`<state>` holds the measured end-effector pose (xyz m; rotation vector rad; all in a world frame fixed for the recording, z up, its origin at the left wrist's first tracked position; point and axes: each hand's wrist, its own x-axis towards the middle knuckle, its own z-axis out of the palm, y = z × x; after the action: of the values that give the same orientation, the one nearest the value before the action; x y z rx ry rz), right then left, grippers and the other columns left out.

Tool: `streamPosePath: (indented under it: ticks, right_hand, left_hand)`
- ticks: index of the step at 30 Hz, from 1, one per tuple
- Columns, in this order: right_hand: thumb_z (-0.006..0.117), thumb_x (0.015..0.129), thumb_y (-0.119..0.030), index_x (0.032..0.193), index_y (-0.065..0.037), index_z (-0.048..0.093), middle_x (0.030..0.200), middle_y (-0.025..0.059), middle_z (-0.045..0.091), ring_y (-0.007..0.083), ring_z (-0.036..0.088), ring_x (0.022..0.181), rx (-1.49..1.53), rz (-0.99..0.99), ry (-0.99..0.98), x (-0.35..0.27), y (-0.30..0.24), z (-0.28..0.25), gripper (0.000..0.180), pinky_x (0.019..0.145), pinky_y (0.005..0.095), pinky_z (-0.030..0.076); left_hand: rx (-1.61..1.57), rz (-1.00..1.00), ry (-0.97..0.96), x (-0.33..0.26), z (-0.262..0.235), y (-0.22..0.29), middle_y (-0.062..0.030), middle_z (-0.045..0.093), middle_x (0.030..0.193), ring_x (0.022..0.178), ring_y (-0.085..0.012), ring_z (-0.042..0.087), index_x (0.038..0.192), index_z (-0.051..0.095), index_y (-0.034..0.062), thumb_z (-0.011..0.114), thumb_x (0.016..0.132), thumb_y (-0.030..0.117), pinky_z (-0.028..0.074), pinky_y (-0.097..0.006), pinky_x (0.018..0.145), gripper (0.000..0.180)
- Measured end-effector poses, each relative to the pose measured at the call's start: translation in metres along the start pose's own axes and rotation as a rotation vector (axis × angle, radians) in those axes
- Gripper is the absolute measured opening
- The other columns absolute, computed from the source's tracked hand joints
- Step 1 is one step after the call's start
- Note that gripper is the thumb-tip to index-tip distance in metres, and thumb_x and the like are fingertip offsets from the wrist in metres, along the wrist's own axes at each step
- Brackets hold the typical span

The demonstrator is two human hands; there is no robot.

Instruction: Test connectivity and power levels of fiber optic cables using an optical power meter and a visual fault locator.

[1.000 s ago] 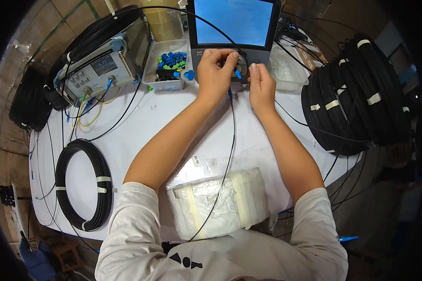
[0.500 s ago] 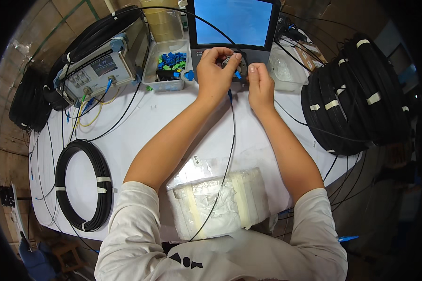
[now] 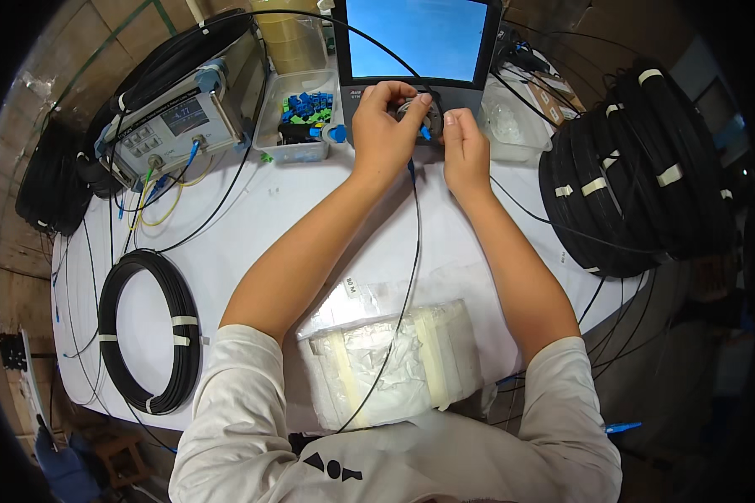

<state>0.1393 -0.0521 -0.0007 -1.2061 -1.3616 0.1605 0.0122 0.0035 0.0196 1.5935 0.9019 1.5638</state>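
Observation:
My left hand (image 3: 386, 126) and my right hand (image 3: 466, 149) meet at the base of a screen unit (image 3: 417, 46) with a blue display. My left hand's fingers close around a small round grey part (image 3: 413, 109) there. My right hand's fingertips pinch a blue connector (image 3: 425, 132) at the end of a thin black cable (image 3: 407, 277), beside that part. The cable runs down between my forearms, over a clear plastic bag (image 3: 390, 360) of white packing near my chest.
A grey test instrument (image 3: 172, 126) with plugged cables stands at the back left. A clear tray of blue and green connectors (image 3: 298, 117) sits beside it. One black cable coil (image 3: 147, 331) lies at the left, a stack of coils (image 3: 637, 184) at the right.
Both hands stay at the base of the screen unit. My left hand's fingers have shifted slightly on the round part; my right hand has edged closer with the blue connector.

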Motion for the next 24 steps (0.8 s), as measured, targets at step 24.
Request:
streamPosePath:
  ticks: [24]
  right_hand:
    - [0.048, 0.110, -0.033, 0.096, -0.003, 0.059, 0.072, 0.0033, 0.059, 0.0120, 0.056, 0.069, 0.023, 0.038, -0.033, -0.0018, 0.0043, -0.0019, 0.035, 0.065, 0.0298, 0.046]
  left_hand:
    - [-0.030, 0.025, -0.014, 0.0015, -0.0024, -0.0006, -0.0057, 0.062, 0.093, 0.081, -0.0161, 0.062, 0.099, 0.077, 0.0050, 0.077, 0.091, 0.021, 0.051, -0.030, 0.074, 0.018]
